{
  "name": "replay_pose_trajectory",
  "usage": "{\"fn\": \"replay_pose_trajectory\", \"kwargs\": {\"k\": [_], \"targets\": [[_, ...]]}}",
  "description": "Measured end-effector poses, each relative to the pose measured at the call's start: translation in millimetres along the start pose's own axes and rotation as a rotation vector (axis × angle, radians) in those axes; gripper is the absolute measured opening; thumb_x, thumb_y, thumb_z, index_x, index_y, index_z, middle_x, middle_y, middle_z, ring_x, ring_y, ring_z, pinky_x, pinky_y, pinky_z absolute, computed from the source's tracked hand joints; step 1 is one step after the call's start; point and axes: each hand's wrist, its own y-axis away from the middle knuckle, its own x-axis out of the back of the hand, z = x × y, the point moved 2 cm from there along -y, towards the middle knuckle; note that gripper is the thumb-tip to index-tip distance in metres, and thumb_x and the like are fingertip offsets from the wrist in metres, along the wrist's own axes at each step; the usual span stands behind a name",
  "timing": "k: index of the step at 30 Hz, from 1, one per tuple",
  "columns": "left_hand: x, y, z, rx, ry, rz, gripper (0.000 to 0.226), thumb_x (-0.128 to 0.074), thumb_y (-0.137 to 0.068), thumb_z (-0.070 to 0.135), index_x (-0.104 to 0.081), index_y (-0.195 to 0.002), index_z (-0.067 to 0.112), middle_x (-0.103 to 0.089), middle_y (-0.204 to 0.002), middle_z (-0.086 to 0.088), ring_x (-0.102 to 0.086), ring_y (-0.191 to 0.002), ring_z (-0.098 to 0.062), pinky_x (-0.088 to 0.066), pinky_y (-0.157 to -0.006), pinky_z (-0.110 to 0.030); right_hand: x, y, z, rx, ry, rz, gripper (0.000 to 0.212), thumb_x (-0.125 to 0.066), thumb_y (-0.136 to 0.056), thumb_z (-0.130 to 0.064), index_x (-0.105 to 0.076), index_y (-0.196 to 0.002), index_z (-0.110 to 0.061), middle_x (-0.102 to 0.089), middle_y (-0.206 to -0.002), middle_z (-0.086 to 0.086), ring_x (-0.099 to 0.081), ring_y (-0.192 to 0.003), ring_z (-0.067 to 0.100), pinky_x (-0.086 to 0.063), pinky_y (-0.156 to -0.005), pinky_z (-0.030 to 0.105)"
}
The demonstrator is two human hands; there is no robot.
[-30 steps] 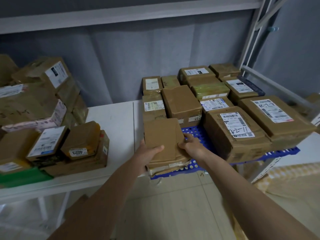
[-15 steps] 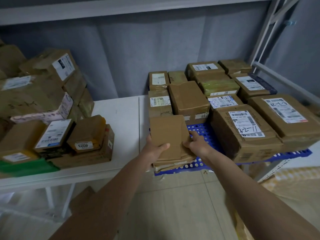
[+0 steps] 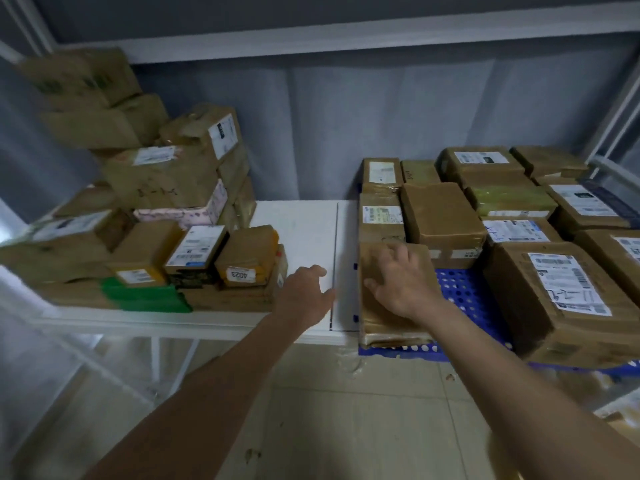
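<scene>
A flat brown parcel (image 3: 375, 317) lies on a small stack at the front left corner of the blue perforated tray (image 3: 464, 289). My right hand (image 3: 398, 282) rests on top of it with the fingers spread. My left hand (image 3: 306, 292) hovers over the bare white table (image 3: 301, 230) just left of the parcel, fingers loosely curled and holding nothing. A small brown box with a "4023" label (image 3: 247, 258) sits on the left pile, close to my left hand.
A tall pile of brown cartons (image 3: 162, 174) fills the table's left side, with a green flat package (image 3: 145, 294) at its front. Labelled cartons (image 3: 554, 292) cover the tray's right and back. A white shelf frame (image 3: 346, 36) runs overhead; tiled floor lies below.
My left hand has let go of the flat parcel and moved left over the white table. My right hand shifted from the parcel's edge onto its top. The view swung left.
</scene>
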Motion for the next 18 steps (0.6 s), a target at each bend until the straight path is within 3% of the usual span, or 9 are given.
{"fn": "replay_pose_trajectory", "kwargs": {"k": [4, 7, 13, 18], "targets": [[25.1, 11.4, -30.6, 0.028, -0.098, 0.053, 0.042, -0.058, -0.092, 0.031, -0.053, -0.130, 0.015, -0.052, -0.135, -0.003, -0.048, -0.123, -0.021, -0.037, -0.101, -0.029, -20.4, -8.6, -41.2, 0.119, -0.012, -0.104, 0.055, -0.055, -0.095, -0.030, -0.034, -0.144, -0.015, -0.008, -0.156, 0.005, -0.006, -0.143, 0.029, -0.021, -0.116, 0.043], [49.5, 22.9, -55.8, 0.104, -0.036, 0.091, 0.029, -0.057, -0.091, 0.025, -0.063, -0.115, 0.009, -0.063, -0.117, -0.008, -0.058, -0.107, -0.026, -0.048, -0.090, -0.034, -36.3, -16.3, -72.0, 0.189, 0.009, -0.168, 0.058, -0.054, -0.095, -0.034, -0.031, -0.146, -0.018, 0.001, -0.159, 0.000, 0.001, -0.145, 0.028, -0.018, -0.118, 0.043], [97.0, 41.5, -109.2, 0.251, -0.074, 0.205, 0.014, -0.055, -0.084, 0.026, -0.062, -0.092, 0.017, -0.064, -0.103, -0.002, -0.062, -0.096, -0.022, -0.048, -0.076, -0.030, -54.2, -26.6, -146.0, 0.356, 0.001, -0.239, 0.061, -0.055, -0.093, -0.034, -0.029, -0.146, -0.020, -0.006, -0.156, 0.004, -0.004, -0.142, 0.030, -0.020, -0.113, 0.038], [132.0, 44.9, -142.1, 0.311, -0.038, 0.273, 0.033, -0.058, -0.090, 0.025, -0.060, -0.121, 0.015, -0.056, -0.124, -0.003, -0.054, -0.114, -0.022, -0.044, -0.088, -0.029, -68.2, -32.3, -198.1, 0.415, 0.026, -0.278, 0.059, -0.053, -0.092, -0.036, -0.030, -0.145, -0.023, -0.005, -0.156, 0.005, -0.003, -0.142, 0.031, -0.012, -0.117, 0.040]]}}
